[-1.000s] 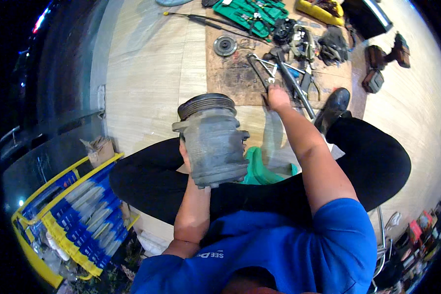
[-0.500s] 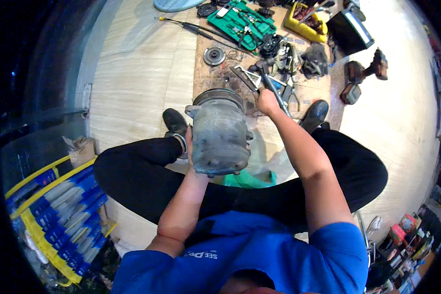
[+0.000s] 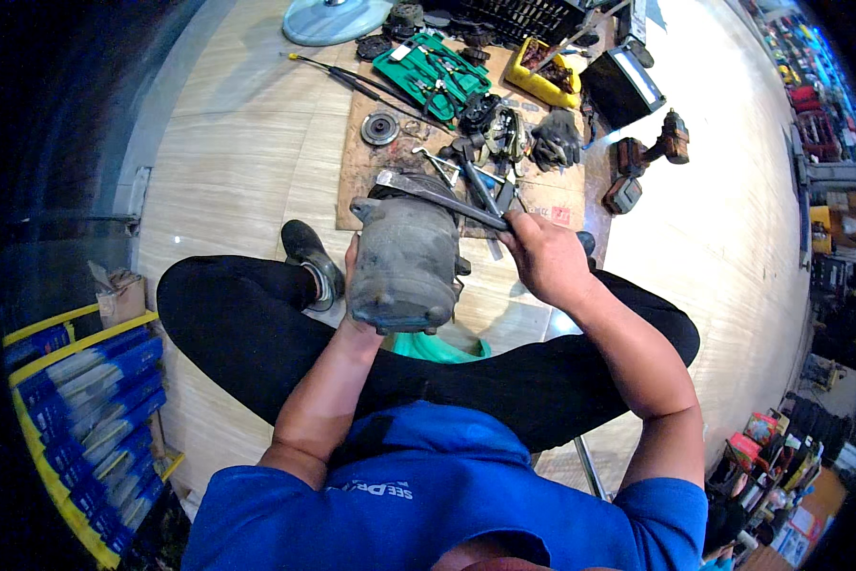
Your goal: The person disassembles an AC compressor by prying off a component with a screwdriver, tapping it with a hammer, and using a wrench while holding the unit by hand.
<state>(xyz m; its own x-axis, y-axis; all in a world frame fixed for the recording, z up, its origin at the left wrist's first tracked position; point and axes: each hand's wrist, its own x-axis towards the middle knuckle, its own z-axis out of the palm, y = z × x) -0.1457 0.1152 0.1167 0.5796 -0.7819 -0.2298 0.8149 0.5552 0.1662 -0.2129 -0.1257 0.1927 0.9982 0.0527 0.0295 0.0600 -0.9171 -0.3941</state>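
A grey, cylindrical air-conditioning compressor (image 3: pixel 404 257) is held up above my lap, its grooved pulley (image 3: pixel 418 187) at the far end. My left hand (image 3: pixel 354 285) grips its left side and underside; most of the fingers are hidden behind the body. My right hand (image 3: pixel 547 257) is closed round the near end of a long, flat dark metal bar (image 3: pixel 447 197). The bar's far end lies across the pulley's face, apparently touching it. Beside the bar runs a dark hammer-like tool (image 3: pixel 480 181); whether my right hand holds it too, I cannot tell.
Cardboard (image 3: pixel 357 167) lies on the floor beyond, with a green tool case (image 3: pixel 433 76), a round metal disc (image 3: pixel 380 128), dark gloves (image 3: pixel 557 140) and a yellow bin (image 3: pixel 542 76). A cordless power tool (image 3: pixel 671 138) sits right. A green thing (image 3: pixel 437 347) lies below the compressor.
My right hand has brought the flat bar from beyond the compressor's right side across the pulley. The compressor stays in my left hand. The whole view has shifted slightly.
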